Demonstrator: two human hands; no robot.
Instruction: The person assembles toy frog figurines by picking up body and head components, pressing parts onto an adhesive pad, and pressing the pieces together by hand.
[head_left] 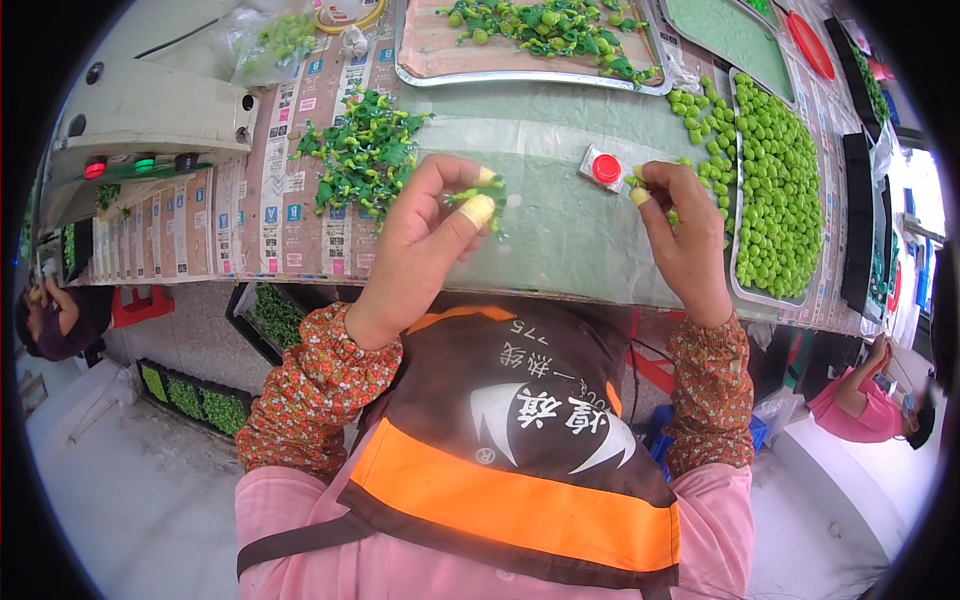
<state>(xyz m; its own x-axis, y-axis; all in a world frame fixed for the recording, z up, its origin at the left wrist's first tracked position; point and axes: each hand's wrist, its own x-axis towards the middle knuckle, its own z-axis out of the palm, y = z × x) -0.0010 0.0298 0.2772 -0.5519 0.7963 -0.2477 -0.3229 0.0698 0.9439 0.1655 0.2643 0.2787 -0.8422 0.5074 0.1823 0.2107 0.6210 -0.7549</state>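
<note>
My left hand is raised over the green table mat, pinching a small green and yellow piece between taped thumb and fingertips. My right hand pinches a small green bead next to a red round button on a small white block. A pile of green and yellow leafy pieces lies to the left of my left hand. A tray filled with green beads sits to the right of my right hand.
A metal tray with more green and yellow pieces stands at the back. A grey machine with red and green buttons is at the left. Black trays of green parts lie on the floor. Other people sit at far left and lower right.
</note>
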